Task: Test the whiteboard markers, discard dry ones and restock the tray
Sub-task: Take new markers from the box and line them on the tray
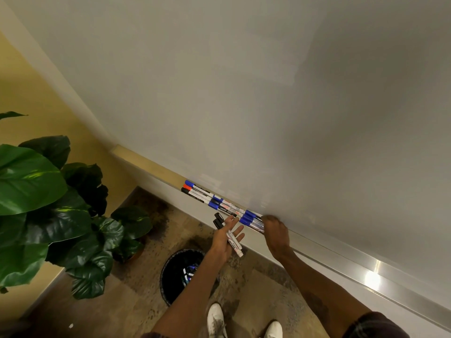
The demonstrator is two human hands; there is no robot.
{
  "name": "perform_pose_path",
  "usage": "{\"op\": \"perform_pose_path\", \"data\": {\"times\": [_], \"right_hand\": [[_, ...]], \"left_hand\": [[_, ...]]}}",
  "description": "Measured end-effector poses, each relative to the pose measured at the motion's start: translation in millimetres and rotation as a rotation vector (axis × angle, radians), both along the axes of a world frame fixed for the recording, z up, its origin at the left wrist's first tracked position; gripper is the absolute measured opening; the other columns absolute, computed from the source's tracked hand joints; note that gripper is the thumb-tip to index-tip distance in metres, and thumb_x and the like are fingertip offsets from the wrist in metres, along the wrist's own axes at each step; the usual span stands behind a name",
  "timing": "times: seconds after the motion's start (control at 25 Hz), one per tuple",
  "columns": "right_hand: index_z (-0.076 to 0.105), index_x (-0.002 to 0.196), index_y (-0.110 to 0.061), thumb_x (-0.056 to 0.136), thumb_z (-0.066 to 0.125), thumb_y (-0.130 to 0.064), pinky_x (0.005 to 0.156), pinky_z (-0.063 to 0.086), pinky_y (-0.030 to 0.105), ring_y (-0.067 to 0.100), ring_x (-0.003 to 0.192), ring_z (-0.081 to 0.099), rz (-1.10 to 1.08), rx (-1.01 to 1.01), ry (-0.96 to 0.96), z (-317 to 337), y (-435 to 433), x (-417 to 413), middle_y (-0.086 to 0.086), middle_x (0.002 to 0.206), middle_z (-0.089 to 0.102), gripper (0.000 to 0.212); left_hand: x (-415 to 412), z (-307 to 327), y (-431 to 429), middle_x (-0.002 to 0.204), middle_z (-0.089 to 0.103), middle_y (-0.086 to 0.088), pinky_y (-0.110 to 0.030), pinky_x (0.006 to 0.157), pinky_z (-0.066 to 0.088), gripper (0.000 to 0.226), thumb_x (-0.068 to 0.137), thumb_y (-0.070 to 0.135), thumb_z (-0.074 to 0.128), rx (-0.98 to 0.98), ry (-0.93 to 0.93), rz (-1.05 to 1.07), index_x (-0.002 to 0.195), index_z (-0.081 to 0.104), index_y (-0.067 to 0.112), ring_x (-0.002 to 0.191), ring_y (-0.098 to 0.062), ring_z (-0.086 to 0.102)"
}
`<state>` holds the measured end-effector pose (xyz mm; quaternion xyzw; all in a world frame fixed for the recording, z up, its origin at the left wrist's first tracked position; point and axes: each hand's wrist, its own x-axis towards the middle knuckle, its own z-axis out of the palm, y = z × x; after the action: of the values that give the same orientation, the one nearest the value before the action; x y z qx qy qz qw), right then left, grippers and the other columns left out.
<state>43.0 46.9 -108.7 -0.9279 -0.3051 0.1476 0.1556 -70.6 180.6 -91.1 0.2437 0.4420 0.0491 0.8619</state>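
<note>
Tray markers: a row of markers (212, 200) is laid end to end on the tray (151, 164) under the whiteboard (244, 93) — blue, red and black caps at the left end, blue caps further right.
Blue markers: a cluster (251, 219) is lying on the tray at the right end of the row, touched by the right hand.
Right hand: the right hand (277, 231) is set over the ends of that cluster, back to the camera; whether they are gripped or only nudged cannot be told.
Left hand: two black-capped markers (233, 241) are held across the palm of the left hand (223, 237), seemingly pinned by the thumb, fingers stretched toward the tray.
Bin: several markers (189, 273) are seen inside the black bin (164, 272) on the floor, right below the hands.
Progress: judged late — discards look made, tray mostly stocked.
Left to do: the two held markers are likely to be placed and the row squared up; no test marks are visible on the board.
Surroundings: a leafy plant (36, 191) at the left, white shoes (216, 318) at the bottom.
</note>
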Motion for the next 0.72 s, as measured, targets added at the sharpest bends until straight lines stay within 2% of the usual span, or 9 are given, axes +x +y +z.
{"op": "perform_pose_path", "data": {"times": [0.12, 0.2, 0.28, 0.4, 0.48, 0.6, 0.72], "right_hand": [[0.065, 0.116, -0.009, 0.082, 0.078, -0.032, 0.089, 0.053, 0.036, 0.026, 0.101, 0.067, 0.065, 0.04, -0.102, 1.8, 1.9, 0.4, 0.012, 0.113, 0.069, 0.043], [0.065, 0.117, -0.01, 0.092, 0.065, -0.023, 0.092, 0.051, 0.034, 0.024, 0.103, 0.064, 0.106, 0.112, -0.075, 9.1, 4.4, 2.5, 0.01, 0.115, 0.069, 0.027], [0.069, 0.111, -0.015, 0.098, 0.056, -0.021, 0.087, 0.054, 0.034, 0.018, 0.095, 0.065, 0.061, 0.263, 0.126, 22.3, 3.6, 2.9, 0.004, 0.107, 0.07, 0.02], [0.073, 0.104, -0.018, 0.093, 0.064, -0.018, 0.076, 0.058, 0.032, 0.013, 0.084, 0.07, -0.01, 0.511, 0.599, 43.0, -7.9, 2.0, -0.001, 0.096, 0.074, 0.014], [0.071, 0.108, -0.011, 0.09, 0.069, -0.014, 0.076, 0.057, 0.033, 0.017, 0.089, 0.071, -0.046, 0.571, 0.783, 52.0, -20.3, 3.8, 0.005, 0.1, 0.074, 0.018], [0.069, 0.113, -0.012, 0.087, 0.073, -0.016, 0.082, 0.058, 0.034, 0.022, 0.097, 0.071, -0.063, 0.549, 0.933, 56.4, -43.3, 13.3, 0.007, 0.106, 0.074, 0.027], [0.071, 0.113, -0.013, 0.086, 0.075, -0.018, 0.082, 0.057, 0.031, 0.021, 0.094, 0.071, -0.069, 0.478, 0.963, 57.9, -62.7, 22.2, 0.003, 0.104, 0.074, 0.028]], "left_hand": [[6.0, -0.1, -8.1, 0.143, 0.055, -0.009, -0.047, 0.114, 0.039, 0.041, 0.103, 0.031, 0.048, 0.004, -0.02, 0.017, 0.141, 0.049, 0.017, 0.123, -0.033, 0.058], [10.9, 1.9, -16.2, 0.142, 0.056, -0.009, -0.047, 0.113, 0.039, 0.04, 0.103, 0.03, 0.048, 0.019, -0.041, 0.022, 0.139, 0.051, 0.015, 0.118, -0.031, 0.059], [17.4, 2.7, -25.2, 0.14, 0.058, -0.009, -0.049, 0.112, 0.039, 0.033, 0.102, 0.029, 0.049, 0.035, -0.043, 0.019, 0.132, 0.057, 0.017, 0.121, -0.033, 0.058], [29.2, 8.1, -43.8, 0.136, 0.059, -0.013, -0.048, 0.101, 0.048, 0.034, 0.103, 0.033, 0.046, 0.051, -0.049, -0.011, 0.132, 0.059, 0.019, 0.121, -0.034, 0.058], [36.9, 13.6, -56.4, 0.134, 0.06, -0.015, -0.047, 0.091, 0.053, 0.037, 0.104, 0.034, 0.044, 0.047, -0.078, -0.022, 0.135, 0.057, 0.02, 0.118, -0.035, 0.059], [47.3, 18.2, -74.8, 0.129, 0.06, -0.015, -0.05, 0.092, 0.053, 0.038, 0.104, 0.033, 0.042, 0.036, -0.118, -0.038, 0.138, 0.055, 0.02, 0.112, -0.033, 0.062], [57.4, 17.7, -95.4, 0.137, 0.056, -0.016, -0.057, 0.106, 0.044, 0.041, 0.102, 0.033, 0.046, 0.04, -0.115, -0.068, 0.14, 0.054, 0.021, 0.125, -0.036, 0.056]]}}
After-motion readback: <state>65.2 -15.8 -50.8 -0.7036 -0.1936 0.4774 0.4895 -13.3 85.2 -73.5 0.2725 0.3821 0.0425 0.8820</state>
